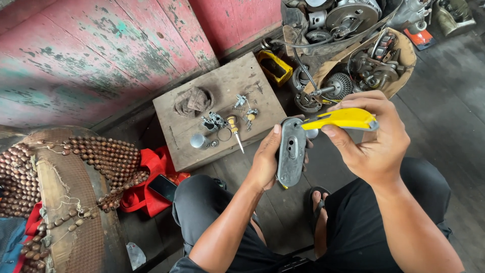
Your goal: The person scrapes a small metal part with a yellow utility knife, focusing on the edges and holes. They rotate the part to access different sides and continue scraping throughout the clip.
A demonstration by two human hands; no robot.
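1. Head view: I see my left hand (265,162) clasped around a grey metal cover (291,151), held upright.
2. My right hand (376,139) grips a yellow utility knife (339,119) (blade apparently touching the cover's top edge).
3. Beyond the left hand, a screwdriver (234,129) lies on a wooden board (227,83).

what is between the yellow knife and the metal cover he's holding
Nothing visible. The right hand holds the knife with its front end right at the top of the cover, which the left hand grips by the edge.

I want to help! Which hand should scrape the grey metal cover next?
Probably the right hand: it already grips the yellow knife against the cover, which the left hand holds upright.
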